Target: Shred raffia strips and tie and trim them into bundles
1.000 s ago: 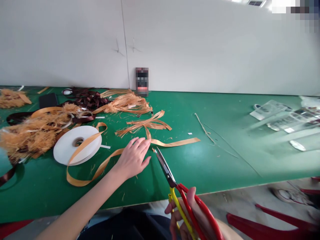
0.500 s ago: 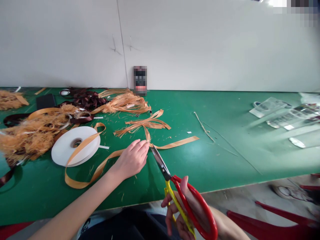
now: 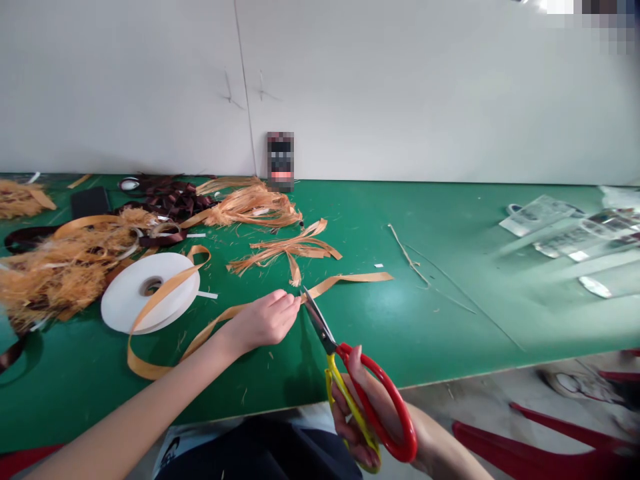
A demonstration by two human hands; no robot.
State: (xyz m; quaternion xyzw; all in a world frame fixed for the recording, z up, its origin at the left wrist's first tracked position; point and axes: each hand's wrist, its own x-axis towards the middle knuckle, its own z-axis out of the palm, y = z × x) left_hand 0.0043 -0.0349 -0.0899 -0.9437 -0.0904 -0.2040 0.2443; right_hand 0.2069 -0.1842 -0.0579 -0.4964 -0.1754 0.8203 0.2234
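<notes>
My left hand (image 3: 267,320) pinches an orange-tan ribbon (image 3: 333,281) whose flat end stretches right over the green table. From the other side of the hand the ribbon loops back to a white spool (image 3: 127,293). My right hand (image 3: 367,400) holds scissors (image 3: 367,393) with one red and one yellow handle. Their blade tips meet the ribbon right beside my left fingertips; whether they have cut into it I cannot tell. Just beyond the fingers lies a small bundle of cut orange ribbon strips (image 3: 295,248), its tail pointing toward my hand.
Frayed orange ribbon (image 3: 65,267) heaps up on the left, near dark brown ribbon (image 3: 173,197). A pixelated phone-like object (image 3: 281,160) leans on the white wall. Thin strings (image 3: 410,257) and clear plastic pieces (image 3: 540,215) lie to the right. Red chair parts (image 3: 545,447) stand below the table edge.
My left hand has drawn slightly nearer, away from the bundle's tail, with the ribbon in its fingers. The scissors and my right hand have shifted a little up and left.
</notes>
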